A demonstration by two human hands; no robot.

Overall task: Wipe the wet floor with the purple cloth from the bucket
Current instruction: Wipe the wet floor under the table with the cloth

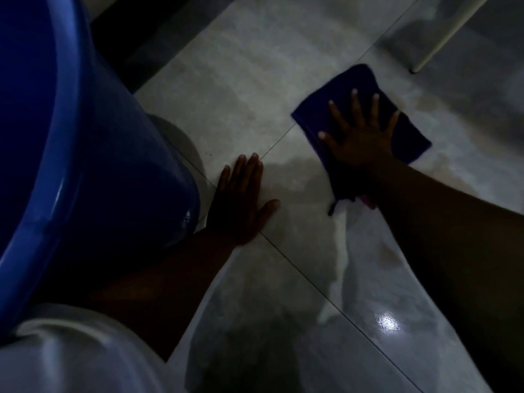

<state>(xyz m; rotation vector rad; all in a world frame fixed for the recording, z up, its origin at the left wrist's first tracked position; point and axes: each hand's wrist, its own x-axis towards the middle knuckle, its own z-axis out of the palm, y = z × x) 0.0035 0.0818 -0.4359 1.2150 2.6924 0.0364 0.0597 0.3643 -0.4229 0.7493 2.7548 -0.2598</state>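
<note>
The purple cloth point(351, 86) lies folded flat on the grey tiled floor point(232, 89) at the upper right. My right hand point(358, 137) presses down on it with fingers spread, covering its middle. My left hand point(241, 202) rests flat on the floor, palm down, fingers together, just right of the blue bucket point(85, 165). The bucket fills the left side of the view. Wet patches and a bright glare spot point(387, 323) show on the tiles near me.
A white furniture leg point(442, 41) stands at the upper right, beyond the cloth. A dark strip point(141, 43) runs along the floor's far left edge behind the bucket. My white clothing point(71, 355) is at the bottom left. The scene is dim.
</note>
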